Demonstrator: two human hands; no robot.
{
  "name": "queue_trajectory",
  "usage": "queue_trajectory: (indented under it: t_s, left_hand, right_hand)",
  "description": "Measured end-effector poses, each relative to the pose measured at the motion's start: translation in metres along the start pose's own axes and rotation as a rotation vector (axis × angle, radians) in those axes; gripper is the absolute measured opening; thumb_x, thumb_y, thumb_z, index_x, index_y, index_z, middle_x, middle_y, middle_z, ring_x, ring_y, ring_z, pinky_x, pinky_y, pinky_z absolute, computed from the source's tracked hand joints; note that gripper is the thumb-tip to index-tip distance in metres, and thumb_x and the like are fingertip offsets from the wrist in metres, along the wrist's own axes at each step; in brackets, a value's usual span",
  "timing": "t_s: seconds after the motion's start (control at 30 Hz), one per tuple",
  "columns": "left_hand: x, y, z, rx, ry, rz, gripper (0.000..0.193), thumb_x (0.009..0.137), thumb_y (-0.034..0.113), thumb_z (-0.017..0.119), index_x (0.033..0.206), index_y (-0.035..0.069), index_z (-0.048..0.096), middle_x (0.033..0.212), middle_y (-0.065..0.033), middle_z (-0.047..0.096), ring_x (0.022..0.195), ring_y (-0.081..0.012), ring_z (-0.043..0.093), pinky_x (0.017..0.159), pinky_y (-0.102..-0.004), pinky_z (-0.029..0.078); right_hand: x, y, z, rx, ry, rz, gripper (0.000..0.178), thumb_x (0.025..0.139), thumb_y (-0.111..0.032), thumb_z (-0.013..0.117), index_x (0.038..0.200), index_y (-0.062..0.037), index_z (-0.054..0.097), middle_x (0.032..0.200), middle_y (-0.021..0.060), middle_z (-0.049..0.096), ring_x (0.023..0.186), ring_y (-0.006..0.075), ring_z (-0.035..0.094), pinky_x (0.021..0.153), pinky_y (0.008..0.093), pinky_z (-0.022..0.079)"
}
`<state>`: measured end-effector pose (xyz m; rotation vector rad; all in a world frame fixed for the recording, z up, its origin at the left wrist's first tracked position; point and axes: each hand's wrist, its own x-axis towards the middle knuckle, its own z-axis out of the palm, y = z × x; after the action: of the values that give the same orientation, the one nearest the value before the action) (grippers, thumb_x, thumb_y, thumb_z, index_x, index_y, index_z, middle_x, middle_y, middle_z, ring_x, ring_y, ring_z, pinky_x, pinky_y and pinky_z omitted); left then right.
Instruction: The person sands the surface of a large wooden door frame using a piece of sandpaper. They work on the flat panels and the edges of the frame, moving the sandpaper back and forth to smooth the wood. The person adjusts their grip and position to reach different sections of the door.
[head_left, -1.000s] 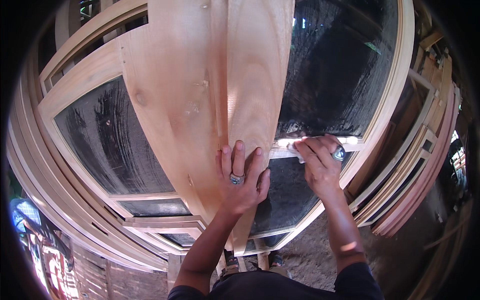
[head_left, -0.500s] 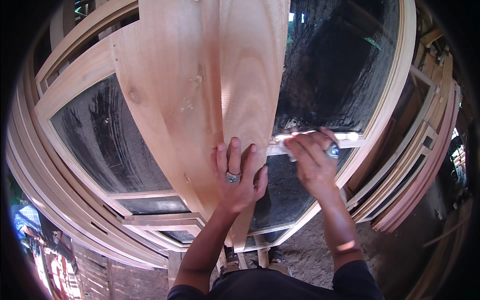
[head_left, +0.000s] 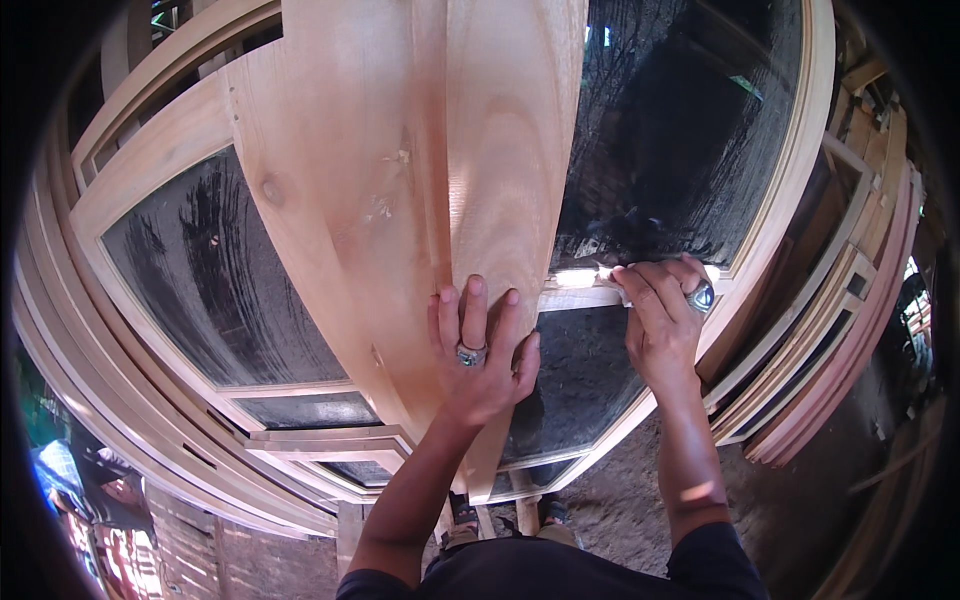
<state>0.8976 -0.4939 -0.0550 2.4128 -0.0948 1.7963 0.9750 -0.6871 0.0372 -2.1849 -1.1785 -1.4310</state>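
Observation:
A wide pale wooden board lies over a framed wooden panel with dark, streaked panes. My left hand, a ring on one finger, rests flat on the board with its fingers stretched out. To its right, my right hand is closed on the wooden crossbar between two panes. It presses a small, pale, thin piece against the bar; most of that piece hides under the fingers. The large dark pane above the bar carries dusty streaks. A ring with a big stone shows on my right hand.
Another streaked pane lies at the left in its wooden frame. More frames are stacked along the left side, and a pile of frames stands at the right. Bare earth shows below, around my feet.
My right hand has slid to the right along the crossbar, taking the pale piece with it. My left hand stays on the board.

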Motion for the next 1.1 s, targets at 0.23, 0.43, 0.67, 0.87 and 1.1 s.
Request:
queue_trajectory:
  t_s: [0.23, 0.43, 0.67, 0.87, 1.1]
  left_hand:
    - [-0.006, -0.004, 0.005, -0.009, 0.054, -0.030, 0.052, 0.084, 0.028, 0.065, 0.131, 0.007, 0.058, 0.153, -0.0235, 0.035, 0.143, -0.0455, 0.026, 0.113, -0.0608, 0.027]
    - [-0.003, -0.001, 0.003, -0.010, 0.005, -0.007, 0.058, 0.084, 0.024, 0.067, 0.134, 0.000, 0.050, 0.153, -0.0282, 0.029, 0.142, -0.0503, 0.022, 0.114, -0.0588, 0.025]
    - [-0.001, -0.001, 0.000, 0.003, -0.004, 0.002, 0.056, 0.085, 0.025, 0.066, 0.133, 0.001, 0.052, 0.153, -0.0280, 0.030, 0.142, -0.0504, 0.022, 0.113, -0.0585, 0.026]
    - [-0.005, -0.003, 0.007, -0.011, 0.058, -0.035, 0.050, 0.085, 0.028, 0.064, 0.130, 0.007, 0.059, 0.153, -0.0230, 0.035, 0.144, -0.0457, 0.024, 0.113, -0.0604, 0.026]
    - [-0.004, -0.001, 0.002, 0.012, -0.001, -0.004, 0.056, 0.086, 0.024, 0.066, 0.134, 0.000, 0.051, 0.153, -0.0281, 0.028, 0.143, -0.0511, 0.020, 0.114, -0.0594, 0.025]
  right_hand:
    - [0.012, -0.029, 0.006, 0.083, -0.057, -0.091, 0.031, 0.071, -0.004, 0.067, 0.100, -0.0122, 0.071, 0.105, 0.0008, 0.063, 0.101, 0.0192, 0.060, 0.108, 0.0469, 0.036]
    - [0.015, -0.025, -0.001, 0.095, -0.020, -0.058, 0.032, 0.071, -0.001, 0.066, 0.098, -0.0161, 0.072, 0.100, -0.0007, 0.064, 0.097, 0.0195, 0.060, 0.108, 0.0463, 0.036]
    - [0.007, -0.006, 0.001, 0.069, -0.032, -0.057, 0.031, 0.070, -0.001, 0.067, 0.098, -0.0145, 0.071, 0.098, 0.0019, 0.063, 0.096, 0.0226, 0.060, 0.105, 0.0469, 0.038]
    - [0.023, -0.029, 0.010, 0.225, -0.071, -0.133, 0.032, 0.071, -0.001, 0.067, 0.102, -0.0092, 0.069, 0.103, 0.0033, 0.061, 0.098, 0.0214, 0.061, 0.104, 0.0480, 0.039]
    - [0.026, -0.028, 0.007, 0.182, -0.149, -0.117, 0.032, 0.072, -0.002, 0.066, 0.104, -0.0109, 0.069, 0.103, 0.0018, 0.061, 0.098, 0.0202, 0.060, 0.105, 0.0469, 0.036]
